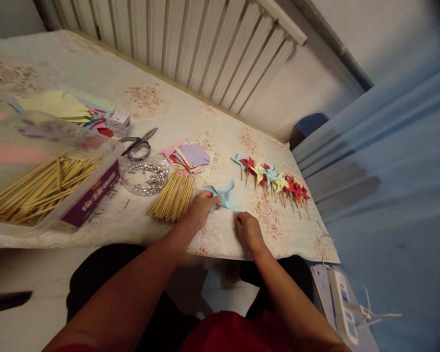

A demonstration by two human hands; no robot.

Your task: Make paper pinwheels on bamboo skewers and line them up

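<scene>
A light blue paper pinwheel (225,194) is pinched at its lower left between the thumb and fingers of my left hand (201,208), just above the tablecloth. No stick shows on it. My right hand (248,230) is a little to the right and nearer the table's edge, its fingers curled together; whatever they may hold is hidden. Left of my left hand lies a bundle of thin wooden sticks (171,196). Behind it is a stack of coloured paper squares (192,157). A row of finished pinwheels on sticks (273,180), red, yellow and blue, lies to the right.
A clear round dish of small metal pieces (146,177) sits beside scissors (139,145). At the left stands a plastic bin (95,188) with many sticks, with paper sheets (55,105) and a small box (120,120) behind. A blue curtain (381,195) hangs at right, above a power strip (344,305).
</scene>
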